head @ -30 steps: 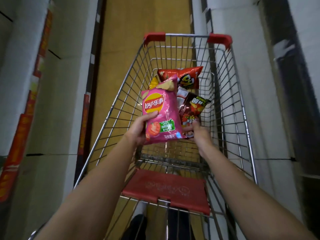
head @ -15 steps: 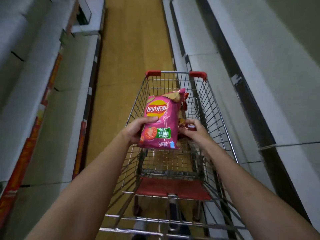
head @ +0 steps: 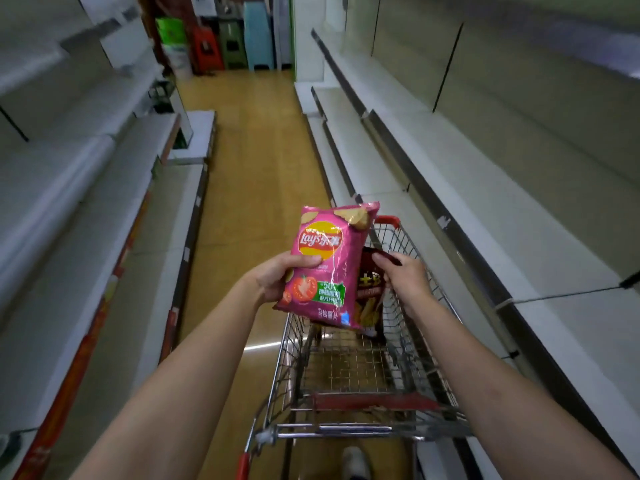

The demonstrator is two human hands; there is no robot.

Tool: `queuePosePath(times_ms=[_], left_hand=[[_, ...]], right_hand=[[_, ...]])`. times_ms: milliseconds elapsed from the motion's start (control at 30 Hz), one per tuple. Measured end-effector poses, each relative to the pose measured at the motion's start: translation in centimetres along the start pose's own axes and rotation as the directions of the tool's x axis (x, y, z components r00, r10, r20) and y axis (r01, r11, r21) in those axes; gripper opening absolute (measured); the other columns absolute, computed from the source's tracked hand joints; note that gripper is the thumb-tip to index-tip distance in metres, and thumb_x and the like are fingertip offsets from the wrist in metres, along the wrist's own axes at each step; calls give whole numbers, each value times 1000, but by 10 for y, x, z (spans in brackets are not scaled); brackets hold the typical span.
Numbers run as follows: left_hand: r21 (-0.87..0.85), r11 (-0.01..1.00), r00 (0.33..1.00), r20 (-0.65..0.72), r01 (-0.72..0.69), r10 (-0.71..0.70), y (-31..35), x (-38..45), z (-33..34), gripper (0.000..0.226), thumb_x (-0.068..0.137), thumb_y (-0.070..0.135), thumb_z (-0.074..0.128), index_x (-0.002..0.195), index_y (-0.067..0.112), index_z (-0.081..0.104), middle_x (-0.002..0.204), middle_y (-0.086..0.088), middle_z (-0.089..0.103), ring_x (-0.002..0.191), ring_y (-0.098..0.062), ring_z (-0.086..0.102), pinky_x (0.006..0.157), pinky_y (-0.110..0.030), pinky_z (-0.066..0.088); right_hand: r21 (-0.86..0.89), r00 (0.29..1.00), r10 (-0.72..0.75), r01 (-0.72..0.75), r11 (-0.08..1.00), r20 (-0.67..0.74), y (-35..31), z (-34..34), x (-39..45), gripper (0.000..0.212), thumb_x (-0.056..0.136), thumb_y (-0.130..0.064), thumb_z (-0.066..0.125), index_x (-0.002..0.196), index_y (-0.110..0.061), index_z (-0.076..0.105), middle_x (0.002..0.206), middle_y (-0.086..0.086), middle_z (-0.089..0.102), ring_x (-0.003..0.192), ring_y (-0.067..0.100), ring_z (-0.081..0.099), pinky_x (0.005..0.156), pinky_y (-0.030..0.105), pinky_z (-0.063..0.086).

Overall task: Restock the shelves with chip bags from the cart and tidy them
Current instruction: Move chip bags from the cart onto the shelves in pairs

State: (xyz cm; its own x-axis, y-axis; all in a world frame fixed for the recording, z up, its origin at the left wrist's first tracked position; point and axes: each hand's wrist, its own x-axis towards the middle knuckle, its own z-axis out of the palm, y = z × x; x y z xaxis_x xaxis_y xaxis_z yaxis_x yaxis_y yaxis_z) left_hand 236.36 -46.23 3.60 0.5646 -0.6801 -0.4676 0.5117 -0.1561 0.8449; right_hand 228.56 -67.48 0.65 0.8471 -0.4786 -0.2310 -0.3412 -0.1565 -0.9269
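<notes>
My left hand (head: 277, 277) grips a pink Lay's tomato chip bag (head: 329, 268) by its left edge and holds it upright above the wire shopping cart (head: 346, 368). Just to the right, my right hand (head: 403, 273) is closed on the top of a dark brown chip bag (head: 369, 299), which hangs half hidden behind the pink bag over the cart basket. The cart stands in the aisle in front of me, with its red child-seat flap (head: 374, 401) near me. Other bags in the cart are hidden from view.
White shelves (head: 485, 237) line the right side of the aisle, and white shelves with red price strips (head: 86, 237) line the left. The yellow floor (head: 256, 161) runs ahead to stacked coloured stools (head: 239, 39) at the far end.
Both hands have lifted their bags up out of the cart basket. The view has tilted up from the cart to show the aisle ahead.
</notes>
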Motion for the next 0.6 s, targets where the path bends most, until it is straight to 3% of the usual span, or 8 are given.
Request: queuePosePath(times_ms=[67, 167, 267, 333, 400, 433, 500, 600], left_hand=[[56, 998, 998, 69, 2, -6, 6, -12, 4, 107, 12, 41, 97, 107, 14, 55, 82, -1, 75, 73, -17, 72, 63, -30, 59], [120, 992, 981, 192, -32, 9, 16, -25, 19, 103, 16, 38, 98, 107, 15, 56, 85, 0, 75, 78, -17, 72, 66, -30, 59], [127, 988, 969, 242, -87, 54, 24, -35, 34, 102, 18, 38, 98, 108, 16, 56, 87, 0, 75, 79, -17, 72, 66, -30, 59], [90, 987, 964, 244, -133, 108, 29, -40, 42, 102, 18, 38, 98, 108, 16, 56, 87, -1, 75, 79, -17, 72, 66, -31, 59], [30, 982, 959, 222, -186, 175, 33, -46, 47, 101, 15, 37, 97, 106, 15, 57, 85, -3, 75, 76, -18, 73, 64, -31, 59], [-9, 977, 956, 207, -212, 209, 34, -48, 49, 101, 15, 36, 97, 105, 15, 58, 85, -3, 75, 76, -18, 72, 64, -31, 59], [-94, 964, 947, 183, -249, 263, 37, -51, 51, 101, 16, 34, 98, 107, 13, 58, 88, -6, 74, 78, -20, 72, 65, -33, 59], [-147, 950, 929, 211, -277, 304, 45, -58, 56, 98, 24, 32, 98, 112, 13, 58, 95, -8, 73, 86, -24, 71, 74, -39, 58]], right_hand=[[31, 998, 0, 2, 1000, -58, -16, 0, -11, 19, 93, -30, 60, 75, -24, 58, 59, -9, 53, 54, 6, 47, 53, 20, 34], [71, 985, 41, -29, 997, -170, -42, -1, -25, 31, 92, -28, 60, 63, -19, 53, 62, 0, 56, 61, 19, 53, 60, 31, 40], [136, 984, 37, -13, 991, -176, -61, -9, -37, 24, 91, -23, 56, 68, -17, 56, 73, 7, 61, 72, 22, 54, 62, 35, 39], [191, 992, 5, 19, 981, -123, -73, -16, -50, 29, 86, -38, 66, 90, -9, 61, 88, 11, 65, 71, 22, 58, 65, 32, 45], [168, 996, -3, 18, 986, -90, -83, -23, -62, 91, 63, -65, 76, 128, -8, 49, 117, 10, 64, 98, 25, 63, 89, 42, 50], [135, 998, -9, 18, 991, -69, -86, -26, -69, 101, 61, -67, 77, 140, -17, 38, 129, 6, 58, 113, 26, 58, 97, 48, 44], [125, 1000, -8, 8, 992, 1, -93, -30, -83, 78, 78, -46, 74, 142, -34, 31, 133, -2, 52, 119, 22, 52, 91, 45, 43], [96, 997, -34, 27, 995, 74, -94, -39, -103, 53, 87, -27, 68, 125, -41, 33, 118, -5, 60, 102, 15, 59, 71, 32, 43]])
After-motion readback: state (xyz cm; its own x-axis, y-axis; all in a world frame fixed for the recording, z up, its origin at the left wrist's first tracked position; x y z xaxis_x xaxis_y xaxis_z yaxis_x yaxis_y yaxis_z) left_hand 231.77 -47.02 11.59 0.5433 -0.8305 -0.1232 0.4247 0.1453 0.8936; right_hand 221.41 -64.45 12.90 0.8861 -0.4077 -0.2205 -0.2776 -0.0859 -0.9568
